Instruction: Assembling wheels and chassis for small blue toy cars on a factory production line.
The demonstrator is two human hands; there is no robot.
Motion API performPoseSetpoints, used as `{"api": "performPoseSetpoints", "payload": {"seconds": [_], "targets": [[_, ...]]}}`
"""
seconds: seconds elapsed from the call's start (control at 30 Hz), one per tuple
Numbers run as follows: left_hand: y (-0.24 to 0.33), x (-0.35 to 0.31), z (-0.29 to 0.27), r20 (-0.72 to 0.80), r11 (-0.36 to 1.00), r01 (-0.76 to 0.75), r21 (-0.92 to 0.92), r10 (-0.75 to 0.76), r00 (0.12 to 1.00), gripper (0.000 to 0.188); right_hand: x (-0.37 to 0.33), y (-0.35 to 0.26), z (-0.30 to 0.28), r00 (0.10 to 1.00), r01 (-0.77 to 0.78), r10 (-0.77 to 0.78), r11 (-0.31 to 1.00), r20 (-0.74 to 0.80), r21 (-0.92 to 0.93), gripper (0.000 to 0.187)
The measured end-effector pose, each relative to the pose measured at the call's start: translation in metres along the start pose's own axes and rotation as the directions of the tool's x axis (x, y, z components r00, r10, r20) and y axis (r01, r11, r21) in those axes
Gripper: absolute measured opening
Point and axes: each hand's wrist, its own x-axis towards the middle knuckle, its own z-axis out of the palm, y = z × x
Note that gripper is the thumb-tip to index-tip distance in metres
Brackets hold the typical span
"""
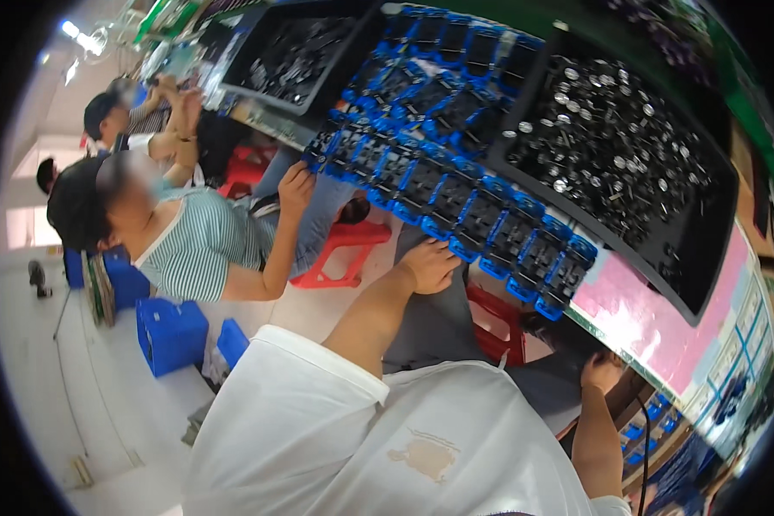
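Observation:
My left hand (432, 267) lies over my grey-trousered knee, just beside the near edge of a row of blue-and-black plastic assemblies (443, 202). Its fingers are loosely bent and slightly apart, with nothing visible in them. Whether the fingertips touch the row is unclear. At the lower right, my right hand (602, 373) is by the front edge of the pink-topped table (632, 292). Its fingers are bent and partly in shadow, so what they hold, if anything, does not show. The assemblies stand side by side along the table edge, several deep toward the back.
A black tray (696, 288) of small shiny metal and dark parts stands right of the assemblies; another black tray (296, 101) lies farther left. A co-worker in a striped top (206, 241) sits at left. Red stools (344, 254) and blue bins (172, 331) stand on the floor.

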Motion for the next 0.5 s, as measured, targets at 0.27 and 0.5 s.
{"api": "performPoseSetpoints", "payload": {"seconds": [0.27, 0.5], "targets": [[-0.003, -0.039, -0.029, 0.160, 0.978, 0.201, -0.047, -0.192, 0.968, 0.021, 0.010, 0.000, 0.022, 0.985, 0.045, -0.028, 0.994, 0.168, -0.099, 0.037], [-0.002, -0.048, -0.011, 0.173, 0.963, 0.270, 0.007, -0.267, 0.948, 0.034, 0.029, -0.020, -0.033, 0.985, 0.021, -0.018, 1.000, 0.174, -0.015, 0.052]]}}
